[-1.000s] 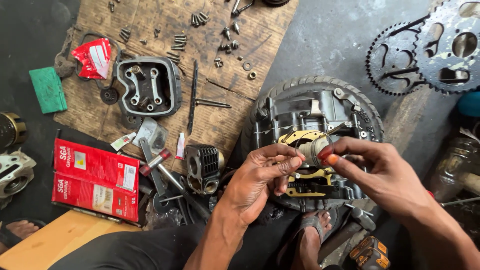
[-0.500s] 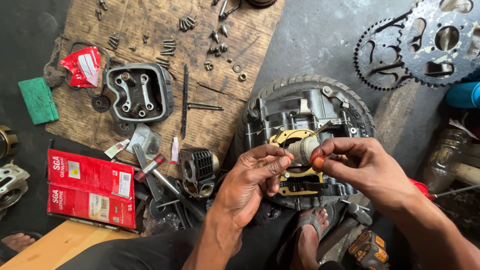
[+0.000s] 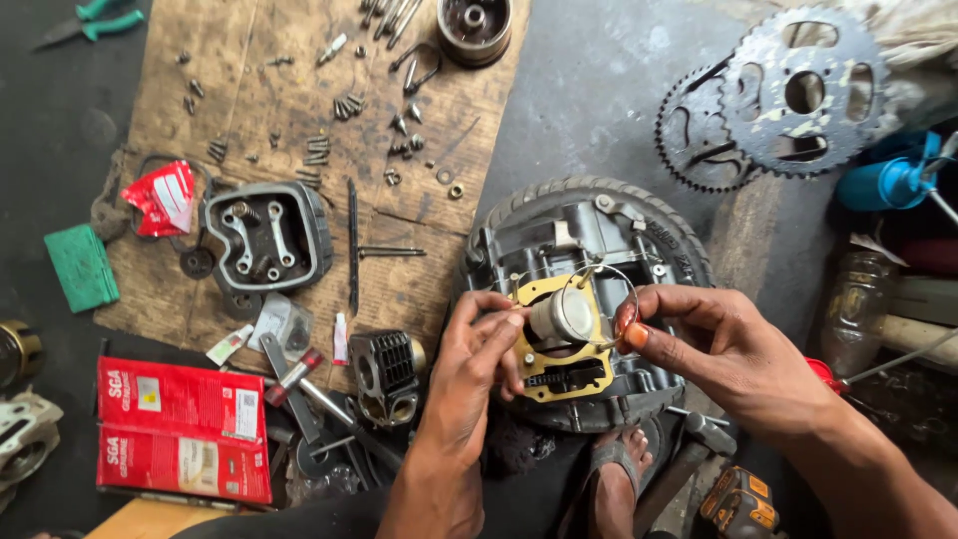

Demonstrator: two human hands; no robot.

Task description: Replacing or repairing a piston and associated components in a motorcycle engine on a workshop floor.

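Piston (image 3: 562, 315) between both hands, above the yellow gasket (image 3: 559, 374): left hand (image 3: 477, 361) pinching its side, right hand (image 3: 714, 344) spreading a thin ring (image 3: 611, 299). Overstretching could snap it; slipping could drop it into the crankcase (image 3: 589, 240).

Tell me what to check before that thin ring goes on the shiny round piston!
1. Piston sticks up through the yellow gasket: ok.
2. Left hand steadies the piston with its fingertips: ok.
3. Right hand pinches the thin ring beside the piston: ok.
4. Ring sits level over the piston top: not ok, it tilts off to one side.
5. Ring gap lined up with its groove: cannot tell.
6. Engine case rests steady in the tyre: ok.
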